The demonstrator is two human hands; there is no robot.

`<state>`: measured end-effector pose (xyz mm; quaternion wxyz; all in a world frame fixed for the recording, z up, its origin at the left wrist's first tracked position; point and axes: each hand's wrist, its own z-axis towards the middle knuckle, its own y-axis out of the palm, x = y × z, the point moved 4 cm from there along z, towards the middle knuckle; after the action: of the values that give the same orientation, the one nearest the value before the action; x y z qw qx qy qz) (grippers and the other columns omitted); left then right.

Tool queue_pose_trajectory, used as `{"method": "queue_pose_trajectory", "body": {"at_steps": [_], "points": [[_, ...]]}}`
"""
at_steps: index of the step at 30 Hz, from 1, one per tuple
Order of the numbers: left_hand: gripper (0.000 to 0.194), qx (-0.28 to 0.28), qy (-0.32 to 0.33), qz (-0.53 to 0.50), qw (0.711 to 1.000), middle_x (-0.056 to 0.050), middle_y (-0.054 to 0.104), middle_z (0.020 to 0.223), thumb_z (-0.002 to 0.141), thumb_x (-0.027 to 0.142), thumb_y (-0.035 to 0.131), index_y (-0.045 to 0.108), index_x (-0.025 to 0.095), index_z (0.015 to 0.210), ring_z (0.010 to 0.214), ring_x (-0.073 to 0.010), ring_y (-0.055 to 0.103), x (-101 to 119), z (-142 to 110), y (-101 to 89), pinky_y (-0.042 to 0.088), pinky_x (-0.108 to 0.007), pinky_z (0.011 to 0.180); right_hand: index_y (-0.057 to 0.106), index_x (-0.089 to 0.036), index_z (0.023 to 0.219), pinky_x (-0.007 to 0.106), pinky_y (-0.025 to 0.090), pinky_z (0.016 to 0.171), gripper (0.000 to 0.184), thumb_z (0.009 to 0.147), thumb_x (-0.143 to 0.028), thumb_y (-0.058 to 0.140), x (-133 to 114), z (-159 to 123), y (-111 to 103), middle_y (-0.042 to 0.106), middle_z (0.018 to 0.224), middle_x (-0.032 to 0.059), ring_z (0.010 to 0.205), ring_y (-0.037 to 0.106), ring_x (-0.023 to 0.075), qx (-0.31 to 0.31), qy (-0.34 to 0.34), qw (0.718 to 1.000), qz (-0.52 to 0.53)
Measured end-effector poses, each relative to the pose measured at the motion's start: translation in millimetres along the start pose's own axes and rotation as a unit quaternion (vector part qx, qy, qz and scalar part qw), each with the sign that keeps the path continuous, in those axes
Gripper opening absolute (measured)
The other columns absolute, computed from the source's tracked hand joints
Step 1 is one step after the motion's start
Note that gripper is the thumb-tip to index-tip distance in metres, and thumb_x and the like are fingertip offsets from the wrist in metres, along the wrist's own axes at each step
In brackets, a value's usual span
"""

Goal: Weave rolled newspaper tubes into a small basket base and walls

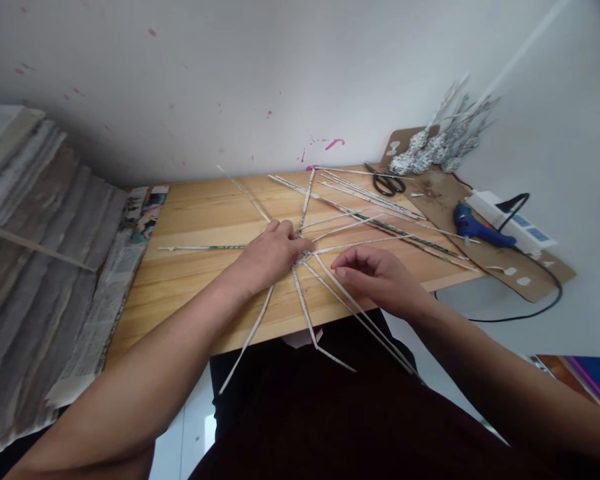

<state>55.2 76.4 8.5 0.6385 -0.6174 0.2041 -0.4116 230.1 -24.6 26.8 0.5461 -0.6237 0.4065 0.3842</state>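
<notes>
Several thin rolled paper sticks (pixel 330 223) lie crossed in a star shape on a wooden board (pixel 195 220). My left hand (pixel 273 250) lies over the point where the sticks cross, fingers curled down and pressing on them. My right hand (pixel 375 273) hovers just right of the crossing, fingers bent and pinched at one stick (pixel 345 297) that runs toward the board's near edge. A few sticks stick out past the near edge over my lap.
A stack of newspapers (pixel 35 267) fills the left. At the far right lie black scissors (pixel 385 181), a blue glue gun (pixel 473 228), a white power strip (pixel 510 220) with a black cable, and silvery paper ornaments (pixel 445 143) on brown cardboard (pixel 480 257).
</notes>
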Motion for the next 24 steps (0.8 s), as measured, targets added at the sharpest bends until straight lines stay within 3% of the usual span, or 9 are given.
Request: {"method": "queue_pose_trajectory", "body": {"at_steps": [4,10,14,17,21,24], "points": [[0.032,-0.008,-0.013,0.009,1.0,-0.006,0.054,0.103,0.095,0.031,0.053,0.068,0.04,0.122,0.099,-0.0247,0.051,1.1,-0.4,-0.4,0.045,-0.036,0.085,0.067,-0.017,0.087,0.023,0.037,0.056,0.02,0.08,-0.035,0.073,6.7,10.0,4.7,0.058,0.066,-0.0035,0.057,0.049,0.008,-0.025,0.035,0.982,0.184],[0.034,0.016,-0.03,0.043,0.999,-0.006,0.056,0.112,0.095,0.027,0.053,0.067,0.041,0.124,0.103,-0.024,0.052,-0.6,-1.2,-1.8,0.046,-0.036,0.089,0.065,-0.018,0.081,0.021,0.04,0.055,0.013,0.075,-0.025,0.074,14.9,20.0,8.7,0.061,0.068,-0.0028,0.056,0.052,0.0073,0.004,0.064,0.957,0.284],[0.033,0.047,-0.044,0.06,0.996,-0.008,0.059,0.115,0.096,0.028,0.052,0.068,0.039,0.123,0.103,-0.0248,0.053,-9.4,-1.4,-2.0,0.046,-0.037,0.092,0.061,-0.018,0.07,0.021,0.039,0.049,0.007,0.068,-0.017,0.068,13.4,30.0,13.5,0.063,0.065,-0.0011,0.053,0.053,0.009,-0.024,0.057,0.937,0.343],[0.032,0.066,-0.038,0.048,0.996,-0.009,0.061,0.115,0.095,0.026,0.054,0.069,0.035,0.122,0.101,-0.0243,0.055,-14.8,-1.1,-1.5,0.046,-0.038,0.094,0.061,-0.018,0.072,0.021,0.04,0.048,0.005,0.069,-0.017,0.064,8.3,40.9,18.1,0.063,0.067,-0.0011,0.055,0.056,0.0103,-0.053,0.049,0.925,0.374],[0.03,0.093,-0.032,-0.025,0.995,-0.009,0.068,0.11,0.095,0.019,0.051,0.072,0.025,0.116,0.1,-0.0236,0.059,-18.1,-0.4,-6.1,0.047,-0.039,0.095,0.062,-0.018,0.077,0.021,0.04,0.049,0.013,0.077,-0.029,0.069,-0.9,60.5,25.1,0.061,0.07,-0.002,0.056,0.055,0.0093,-0.074,0.037,0.929,0.361],[0.024,0.142,-0.069,-0.18,0.971,-0.007,0.072,0.1,0.095,0.021,0.05,0.073,0.02,0.102,0.095,-0.0207,0.064,-22.3,0.5,-15.3,0.049,-0.035,0.09,0.062,-0.018,0.075,0.02,0.039,0.049,0.025,0.08,-0.039,0.072,-5.5,77.8,29.4,0.06,0.07,-0.0025,0.056,0.053,0.0079,-0.056,-0.012,0.95,0.308]]}}
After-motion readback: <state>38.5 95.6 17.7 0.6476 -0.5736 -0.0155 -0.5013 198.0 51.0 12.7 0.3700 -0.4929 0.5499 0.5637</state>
